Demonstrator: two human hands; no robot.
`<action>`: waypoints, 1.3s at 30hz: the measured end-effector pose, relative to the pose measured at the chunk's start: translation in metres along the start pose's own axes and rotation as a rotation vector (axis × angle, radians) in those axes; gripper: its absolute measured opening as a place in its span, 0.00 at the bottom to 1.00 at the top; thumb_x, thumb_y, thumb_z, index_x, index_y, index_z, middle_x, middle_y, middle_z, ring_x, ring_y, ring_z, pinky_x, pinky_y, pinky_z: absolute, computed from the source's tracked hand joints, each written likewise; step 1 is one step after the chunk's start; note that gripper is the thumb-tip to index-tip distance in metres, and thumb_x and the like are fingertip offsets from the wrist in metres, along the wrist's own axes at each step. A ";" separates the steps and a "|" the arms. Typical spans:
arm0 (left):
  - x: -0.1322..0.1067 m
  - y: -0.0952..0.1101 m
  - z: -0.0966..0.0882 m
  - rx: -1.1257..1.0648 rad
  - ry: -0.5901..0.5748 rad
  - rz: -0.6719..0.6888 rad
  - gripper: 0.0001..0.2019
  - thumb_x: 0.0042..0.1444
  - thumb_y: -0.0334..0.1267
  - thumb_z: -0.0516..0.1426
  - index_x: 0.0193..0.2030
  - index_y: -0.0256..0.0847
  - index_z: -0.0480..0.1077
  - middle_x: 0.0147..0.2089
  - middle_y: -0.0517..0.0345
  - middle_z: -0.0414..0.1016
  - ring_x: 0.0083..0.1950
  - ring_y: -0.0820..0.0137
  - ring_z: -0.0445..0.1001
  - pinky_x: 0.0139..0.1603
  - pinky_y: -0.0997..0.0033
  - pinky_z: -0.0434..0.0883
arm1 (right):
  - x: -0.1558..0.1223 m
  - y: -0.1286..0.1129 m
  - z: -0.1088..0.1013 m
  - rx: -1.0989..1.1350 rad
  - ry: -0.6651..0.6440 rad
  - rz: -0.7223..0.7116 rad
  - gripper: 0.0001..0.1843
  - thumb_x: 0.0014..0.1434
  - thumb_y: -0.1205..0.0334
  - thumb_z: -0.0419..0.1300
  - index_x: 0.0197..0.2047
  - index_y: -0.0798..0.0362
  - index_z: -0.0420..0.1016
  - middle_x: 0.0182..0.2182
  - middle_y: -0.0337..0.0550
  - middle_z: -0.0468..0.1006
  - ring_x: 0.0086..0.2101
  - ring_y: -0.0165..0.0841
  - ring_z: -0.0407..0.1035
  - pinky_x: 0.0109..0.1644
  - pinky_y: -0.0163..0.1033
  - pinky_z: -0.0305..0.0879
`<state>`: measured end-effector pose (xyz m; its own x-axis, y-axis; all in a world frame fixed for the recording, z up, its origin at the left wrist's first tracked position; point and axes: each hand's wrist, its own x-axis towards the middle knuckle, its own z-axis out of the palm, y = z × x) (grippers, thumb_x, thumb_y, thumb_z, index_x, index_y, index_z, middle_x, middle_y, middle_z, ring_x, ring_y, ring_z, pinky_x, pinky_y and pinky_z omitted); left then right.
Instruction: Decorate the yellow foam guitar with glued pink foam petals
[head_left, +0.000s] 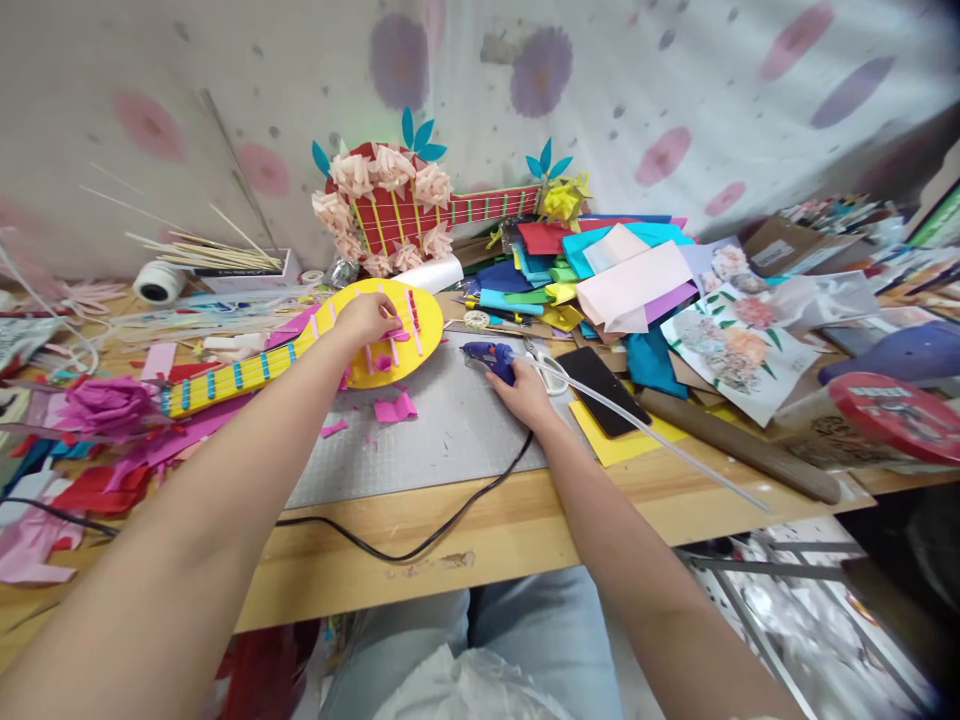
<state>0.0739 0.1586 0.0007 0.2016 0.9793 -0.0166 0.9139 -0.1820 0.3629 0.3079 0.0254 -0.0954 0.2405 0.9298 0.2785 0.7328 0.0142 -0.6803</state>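
A yellow paper guitar (350,300) lies on the grey cutting mat (450,440), its neck with blue strips pointing left. Pink strips cross its round body. Over that body, my left hand (366,320) has its fingers closed at a small piece of pink paper (395,336). My right hand (523,392) is wrapped round a blue hot glue gun (489,358), nozzle to the left, with a long clear glue stick (645,418) out of its back. Loose pink paper scraps (396,408) lie on the mat below the guitar.
Behind stands a red paper guitar (394,215) with paper roses. Right of the mat are scissors (551,375), a black phone (602,390), a wooden rod (739,445) and piled coloured paper (634,275). A black cord (405,557) runs along the table's front. Pink paper flowers (109,405) lie left.
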 end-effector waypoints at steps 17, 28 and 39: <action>-0.021 0.004 -0.010 -0.316 0.150 -0.020 0.08 0.46 0.42 0.60 0.30 0.40 0.75 0.28 0.58 0.75 0.28 0.72 0.68 0.29 0.73 0.62 | 0.001 0.002 0.001 -0.023 -0.019 0.002 0.13 0.53 0.53 0.57 0.37 0.53 0.73 0.36 0.49 0.77 0.37 0.41 0.71 0.43 0.47 0.66; -0.038 0.017 -0.009 -0.050 -0.129 -0.015 0.09 0.48 0.41 0.56 0.28 0.43 0.78 0.21 0.57 0.74 0.23 0.69 0.70 0.30 0.71 0.64 | 0.001 0.000 -0.001 -0.059 -0.042 0.030 0.14 0.53 0.52 0.57 0.36 0.54 0.72 0.35 0.50 0.77 0.37 0.42 0.70 0.41 0.47 0.65; -0.042 0.008 -0.010 -0.155 -0.149 0.007 0.13 0.49 0.45 0.55 0.26 0.41 0.78 0.22 0.56 0.76 0.20 0.72 0.69 0.26 0.72 0.64 | 0.000 -0.001 -0.001 -0.022 -0.018 0.017 0.15 0.53 0.52 0.57 0.38 0.55 0.73 0.38 0.49 0.77 0.39 0.41 0.70 0.44 0.45 0.64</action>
<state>0.0690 0.1174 0.0139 0.2679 0.9522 -0.1466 0.8494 -0.1616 0.5025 0.3081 0.0255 -0.0944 0.2416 0.9362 0.2553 0.7427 -0.0091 -0.6695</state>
